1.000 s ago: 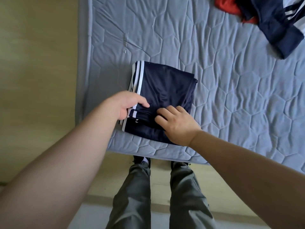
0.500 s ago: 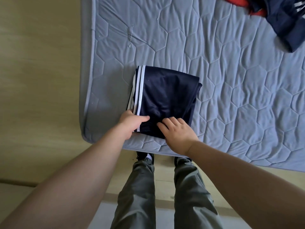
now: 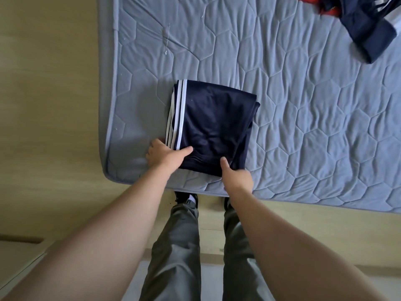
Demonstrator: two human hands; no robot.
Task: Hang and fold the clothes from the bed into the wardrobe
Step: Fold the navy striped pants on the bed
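subject: folded navy garment (image 3: 212,127), white stripes along one side. it lies flat on the quilted blue-grey mattress (image 3: 303,137), close to the mattress's near left corner, with its striped side towards the mattress's left edge. its layers are stacked squarely, with slight creasing at the near end.

left hand (image 3: 165,158): at the garment's near striped corner, just inside the mattress's left edge. the thumb (image 3: 184,151) lies on top of the cloth and the fingers are tucked against the striped side, so it pinches the garment.

right hand (image 3: 236,179): at the garment's near edge, just inside the mattress's near edge. the thumb (image 3: 224,165) presses on top and the fingers are hidden beneath the cloth, so it also pinches the garment.

other items: a loose dark navy garment (image 3: 364,25) with white stripes lies heaped at the mattress's far right corner, partly over a red cloth (image 3: 332,11).

the person's grey trousers (image 3: 180,246) and dark shoes (image 3: 184,197) stand on the pale floor (image 3: 54,105), directly against the mattress's near edge.
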